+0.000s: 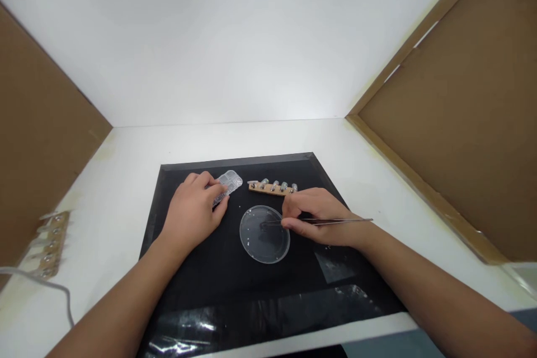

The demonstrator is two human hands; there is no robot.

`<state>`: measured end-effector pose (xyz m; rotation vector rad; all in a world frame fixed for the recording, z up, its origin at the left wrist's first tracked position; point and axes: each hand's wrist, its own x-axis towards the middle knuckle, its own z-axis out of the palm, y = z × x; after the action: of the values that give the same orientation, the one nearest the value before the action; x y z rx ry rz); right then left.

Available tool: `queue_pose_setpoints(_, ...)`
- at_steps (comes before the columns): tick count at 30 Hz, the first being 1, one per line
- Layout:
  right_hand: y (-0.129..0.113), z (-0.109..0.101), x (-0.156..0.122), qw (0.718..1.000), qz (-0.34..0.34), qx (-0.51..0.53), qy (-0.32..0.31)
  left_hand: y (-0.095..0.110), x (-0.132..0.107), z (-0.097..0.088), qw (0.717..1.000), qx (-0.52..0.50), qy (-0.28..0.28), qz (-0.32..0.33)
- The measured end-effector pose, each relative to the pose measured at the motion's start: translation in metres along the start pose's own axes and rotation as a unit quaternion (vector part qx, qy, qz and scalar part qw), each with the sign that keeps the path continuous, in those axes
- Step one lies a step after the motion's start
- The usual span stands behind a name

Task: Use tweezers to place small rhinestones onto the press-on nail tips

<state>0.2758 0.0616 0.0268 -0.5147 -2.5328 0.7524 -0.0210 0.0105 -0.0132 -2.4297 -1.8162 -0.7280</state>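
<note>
My right hand (312, 215) is closed around a pair of metal tweezers (335, 221). The tips of the tweezers reach over a round clear shallow dish (266, 243) on the black mat; whether anything is between them is too small to tell. My left hand (195, 204) curls over a clear plastic compartment box (230, 180), fingers resting on its near left part and hiding it. Just beyond my right hand lies a tan strip (268, 187) carrying several small silvery-green pieces, its right end partly behind the fingers.
The black mat (201, 285) has shiny tape along its front edge, on a white table (100, 218). At the left stand another strip with nail-like pieces (53, 243) and a grey cable (50, 281). Brown boards (461, 112) and a white back wall (226, 39) enclose the space.
</note>
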Motion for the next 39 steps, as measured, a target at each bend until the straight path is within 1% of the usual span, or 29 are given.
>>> queue_pose_setpoints(7, 0.003, 0.0023, 0.0001, 1.0, -0.003, 0.015, 0.002, 0.0005, 0.0, -0.0004, 1.0, -0.001, -0.003, -0.007)
queue_pose_setpoints(16, 0.0021, 0.0021, 0.0003, 1.0, 0.022, 0.016, -0.002, 0.0008, 0.0, -0.0008, 1.0, -0.002, -0.008, -0.01)
queue_pose_setpoints(22, 0.0015, 0.0015, 0.0003, 0.999, 0.04, 0.018, -0.006, 0.0003, -0.0002, -0.0005, 1.0, 0.002, 0.0, -0.004)
queue_pose_setpoints(27, 0.0002, 0.0012, 0.0014, 0.998, 0.055, 0.033, -0.008, 0.0008, -0.0001, -0.0007, 1.0, 0.006, -0.007, -0.009)
queue_pose_setpoints(39, -0.0052, 0.0021, 0.0049, 0.995, 0.079, 0.051, 0.003, 0.0024, 0.0004, -0.0018, 1.0, 0.007, -0.008, -0.012)
